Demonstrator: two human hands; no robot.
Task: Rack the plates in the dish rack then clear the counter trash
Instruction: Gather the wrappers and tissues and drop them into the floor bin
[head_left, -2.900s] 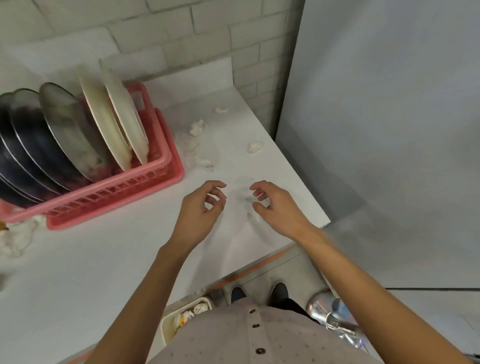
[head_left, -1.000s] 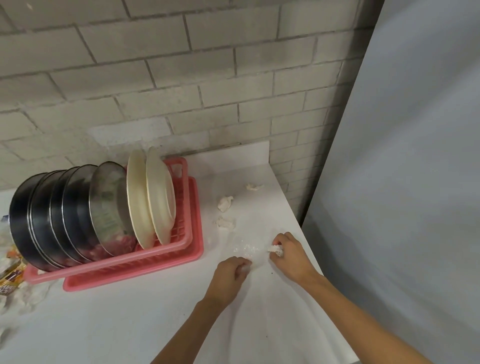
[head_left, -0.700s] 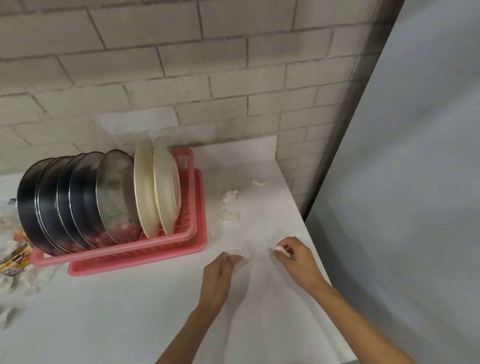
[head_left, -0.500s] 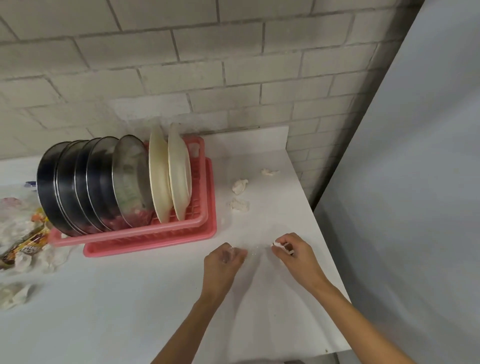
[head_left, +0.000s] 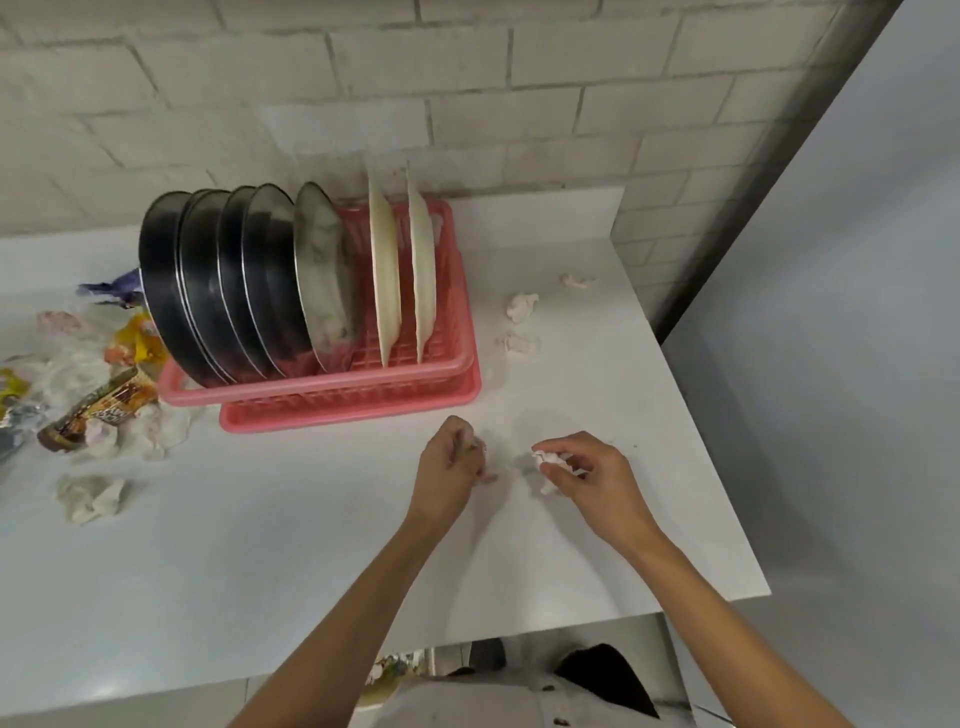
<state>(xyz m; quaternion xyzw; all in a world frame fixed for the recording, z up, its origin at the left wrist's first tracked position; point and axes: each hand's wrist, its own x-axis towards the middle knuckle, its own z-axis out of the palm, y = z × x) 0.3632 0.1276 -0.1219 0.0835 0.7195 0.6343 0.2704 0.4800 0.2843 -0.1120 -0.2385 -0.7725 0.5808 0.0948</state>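
Several plates (head_left: 322, 270) are stood on edge in the pink dish rack (head_left: 353, 402), so racking is judged done and only trash is left. A crumpled white scrap (head_left: 550, 460) is pinched between thumb and fingers of the right hand (head_left: 597, 480), just above the counter (head_left: 260, 545), presumably to be gathered before dumping. The left hand (head_left: 449, 467) is held just beside it with its fingers curled inward; whether anything is gripped cannot be told. Three more paper bits (head_left: 522, 306) are seen on the counter past the hands, near the rack's right end, with nothing in the way. A bigger pile of wrappers (head_left: 98, 410) and a tissue wad (head_left: 91, 496) is spread left of the rack, well apart from both hands; the rack is judged to block a straight sweep across, so that side would need a separate reach.
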